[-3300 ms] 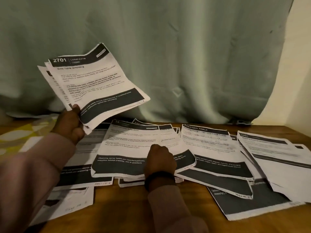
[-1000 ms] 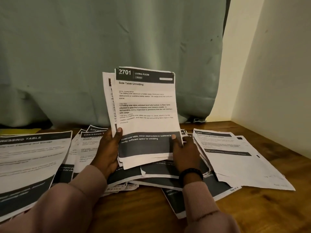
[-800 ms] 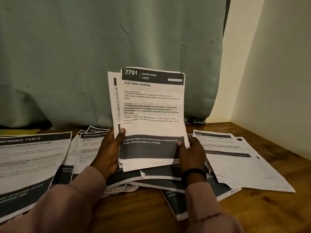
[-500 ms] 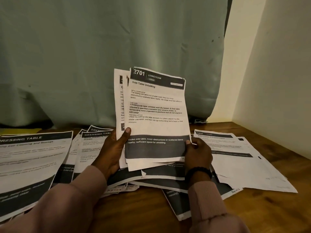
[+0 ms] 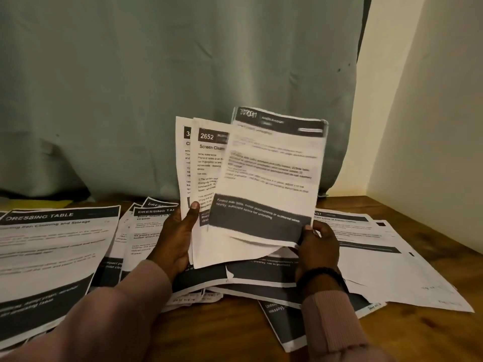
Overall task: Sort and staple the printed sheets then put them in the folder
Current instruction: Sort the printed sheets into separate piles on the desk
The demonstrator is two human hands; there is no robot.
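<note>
I hold a small fan of printed sheets upright above the table. My left hand (image 5: 177, 239) grips the rear sheets, among them one headed 2652 (image 5: 209, 163), thumb on its front. My right hand (image 5: 317, 244) pinches the lower right corner of the front sheet headed 2701 (image 5: 271, 176), which is blurred and tilted right. More printed sheets lie scattered on the wooden table (image 5: 235, 333): a large "Dressing Table" sheet (image 5: 52, 254) at the left, overlapping ones (image 5: 261, 278) under my hands, others (image 5: 386, 259) at the right. No stapler or folder is in view.
A grey-green curtain (image 5: 156, 87) hangs behind the table. A cream wall (image 5: 431, 113) closes the right side at the table's corner. A bit of yellow (image 5: 52, 204) shows at the back left under the curtain.
The held bundle has fanned apart: my right hand has drawn the 2701 sheet rightward, uncovering the 2652 sheet that my left hand keeps. Earlier my right hand rested on the table sheets.
</note>
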